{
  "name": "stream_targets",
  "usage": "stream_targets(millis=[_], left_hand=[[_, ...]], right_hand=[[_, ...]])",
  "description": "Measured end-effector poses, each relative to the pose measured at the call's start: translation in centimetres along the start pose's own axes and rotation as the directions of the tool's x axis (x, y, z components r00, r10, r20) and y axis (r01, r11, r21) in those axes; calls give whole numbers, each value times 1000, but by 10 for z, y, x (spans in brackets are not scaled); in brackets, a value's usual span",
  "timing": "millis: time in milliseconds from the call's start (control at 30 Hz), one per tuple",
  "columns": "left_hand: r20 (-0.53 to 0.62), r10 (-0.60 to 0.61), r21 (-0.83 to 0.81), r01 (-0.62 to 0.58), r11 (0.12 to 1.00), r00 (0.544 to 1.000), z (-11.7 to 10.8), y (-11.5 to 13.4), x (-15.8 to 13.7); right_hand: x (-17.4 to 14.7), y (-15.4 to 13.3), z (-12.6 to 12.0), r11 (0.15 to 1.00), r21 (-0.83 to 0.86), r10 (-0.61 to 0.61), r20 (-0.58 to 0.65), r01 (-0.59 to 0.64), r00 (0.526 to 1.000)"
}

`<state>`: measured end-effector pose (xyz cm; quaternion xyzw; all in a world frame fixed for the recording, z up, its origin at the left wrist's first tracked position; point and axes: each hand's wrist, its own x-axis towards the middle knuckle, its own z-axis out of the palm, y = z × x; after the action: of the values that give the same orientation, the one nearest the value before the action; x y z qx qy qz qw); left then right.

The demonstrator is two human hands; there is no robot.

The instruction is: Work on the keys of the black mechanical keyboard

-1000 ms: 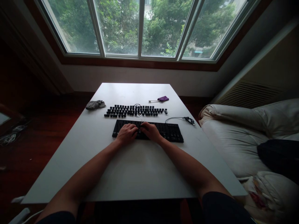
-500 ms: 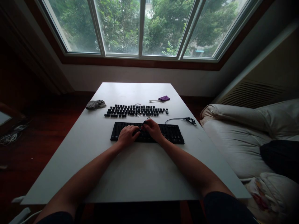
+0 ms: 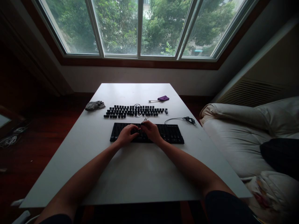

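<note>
In the middle of the frame, the black keyboard [image 3: 174, 133] is laid flat, likely for easy reach. Loose keys [image 3: 131, 112] above are lined up, perhaps to keep order. A thin tool [image 3: 145, 119] seems pinched by the bent right hand [image 3: 150, 130]; the left hand [image 3: 126, 135] is curled, half open; its hold cannot be told.

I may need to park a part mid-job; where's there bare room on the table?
Free: the table between the keyboard, the forearms and the near edge; also its far end, beyond the keycaps and purple cloth. Crowded: the middle, with left hand, right hand, keyboard and keycaps close together, gray cloth left, cable right.
</note>
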<state>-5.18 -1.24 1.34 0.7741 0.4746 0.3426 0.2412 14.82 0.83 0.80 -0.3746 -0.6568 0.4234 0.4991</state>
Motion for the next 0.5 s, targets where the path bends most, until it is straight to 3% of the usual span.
stream_targets(millis=[167, 500], left_hand=[[24, 1, 36, -2, 999, 1000, 0, 2, 0], [7, -49, -93, 49, 994, 999, 1, 5, -1]], right_hand=[[-8, -9, 7, 986, -162, -56, -39, 49, 998], [-3, -5, 6, 995, -52, 77, -119, -83, 990]])
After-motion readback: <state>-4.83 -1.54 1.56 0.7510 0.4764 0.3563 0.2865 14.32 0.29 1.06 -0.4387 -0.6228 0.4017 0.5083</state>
